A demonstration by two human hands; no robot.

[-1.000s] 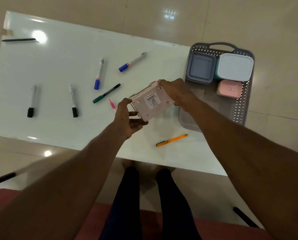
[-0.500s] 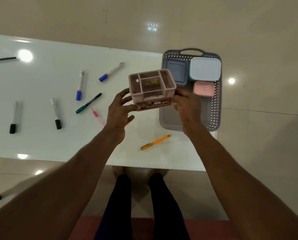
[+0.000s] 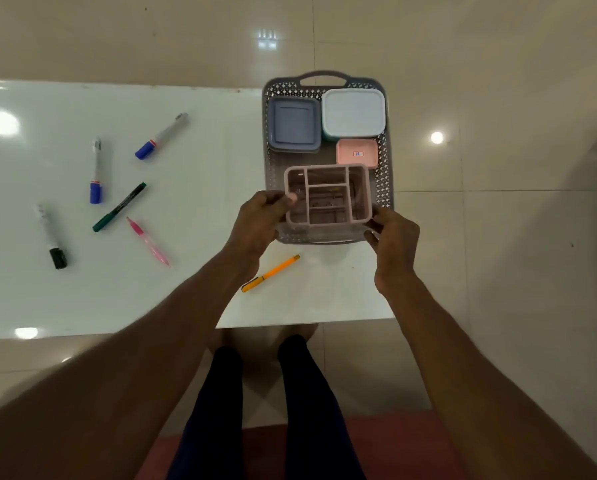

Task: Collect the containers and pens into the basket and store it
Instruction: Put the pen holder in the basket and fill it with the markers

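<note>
Organizer (image 3: 327, 195) upright, long axis left-right, over basket (image 3: 384, 188).

No text can be read. The small pink box (image 3: 357, 153) carries a red and blue label, too blurred to make out.

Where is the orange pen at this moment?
In the head view, the orange pen lies on the white table near its front edge, just in front of the grey basket and beside the left forearm.
</note>
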